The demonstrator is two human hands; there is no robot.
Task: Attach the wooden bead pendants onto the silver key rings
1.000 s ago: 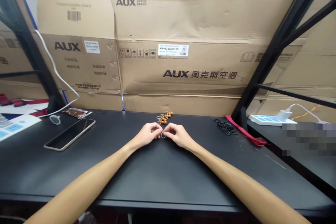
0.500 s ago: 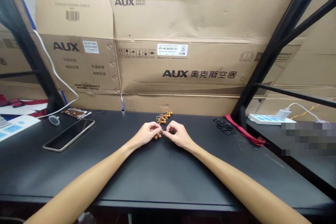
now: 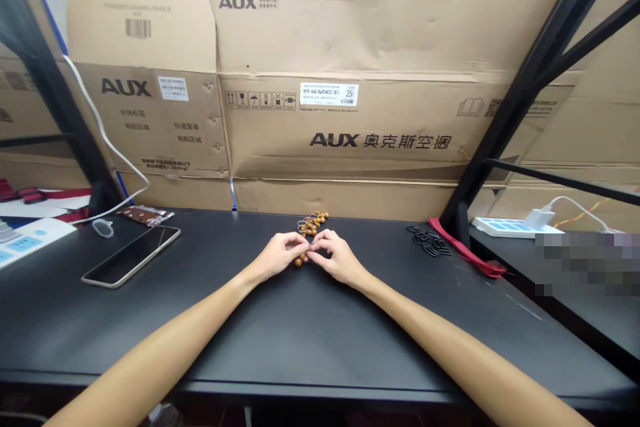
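Note:
Above the middle of the black table, my left hand (image 3: 284, 253) is closed in a pinch on a small metal ring (image 3: 309, 247). Round brown beads (image 3: 299, 260) hang just under its fingertips. My right hand (image 3: 340, 259) meets it from the right, thumb and forefinger pinched at the same ring, the fingertips of both hands touching or nearly so. Right behind the hands lies a pile of similar brown beads with metal rings (image 3: 315, 221). The fingers partly hide the ring and whatever joins it to the beads.
A phone (image 3: 133, 257) lies to the left, near a white power strip (image 3: 35, 240) and a small packet (image 3: 145, 215). At right are black rings (image 3: 430, 241) and a red strap (image 3: 467, 250) beside the black rack post (image 3: 457, 213). Cardboard (image 3: 340, 200) stands along the back edge.
My right hand has shifted slightly left, its fingertips now closer to those of my left hand at the ring. My left hand has hardly moved.

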